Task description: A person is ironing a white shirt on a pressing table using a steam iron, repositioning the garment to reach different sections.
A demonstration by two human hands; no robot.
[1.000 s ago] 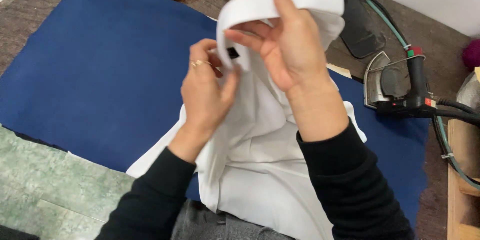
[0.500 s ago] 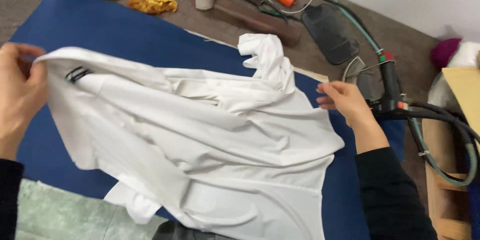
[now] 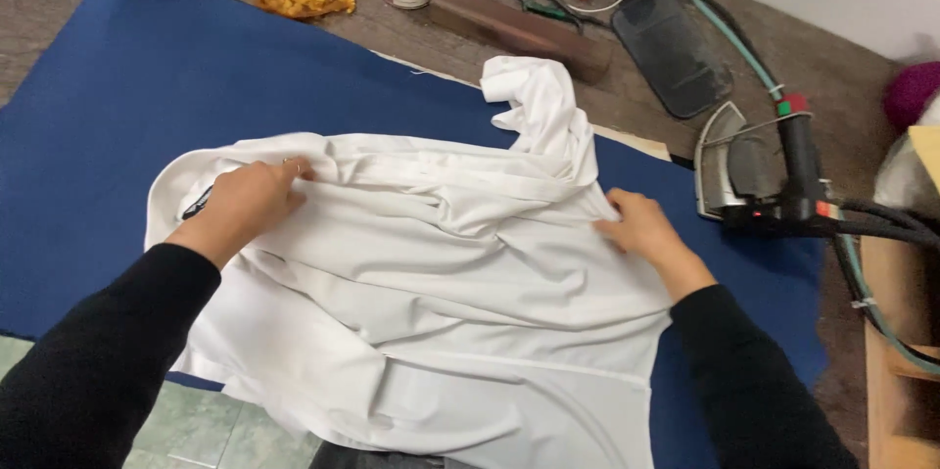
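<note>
Your white garment (image 3: 431, 293) now lies spread across the dark blue pad (image 3: 108, 136), wrinkled, with one bunched part standing up at the far edge. Half a second ago you held it stretched out, your left hand off at the left border of the view; now your left hand (image 3: 250, 200) has come in and rests palm down on the cloth near its upper left edge, fingers loosely curled on a fold, not clenched. Your right hand (image 3: 641, 226) has dropped from the raised corner to the garment's right edge, fingers pressing or pinching the fabric there; which one, you cannot tell. The iron (image 3: 759, 175) sits just beyond your right hand on the pad's far right side, as before.
</note>
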